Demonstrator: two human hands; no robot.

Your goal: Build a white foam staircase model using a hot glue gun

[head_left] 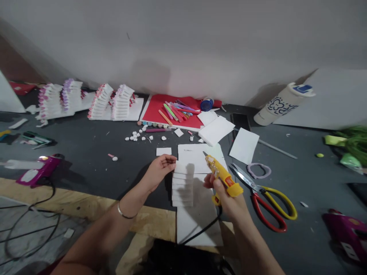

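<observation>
My right hand (229,196) is wrapped round a yellow glue gun (222,172), its nozzle pointing up and to the left over white card. A black cord hangs from the gun's handle. My left hand (160,172), wearing a bangle, has its fingers closed at the top left corner of a stepped row of white strips (182,189). These overlapping strips lie along the left edge of a long white card (200,225). Another white card sheet (195,158) lies just beyond. Large scissors (259,189) with red and yellow handles rest open to the right of my right hand.
Stepped white pieces with pink and purple tips (100,101) stand at the back left. Markers (177,110) lie on red sheets. White pellets (134,135) are scattered ahead. A tumbler (282,103) stands back right. Purple devices sit left (40,170) and right (346,233).
</observation>
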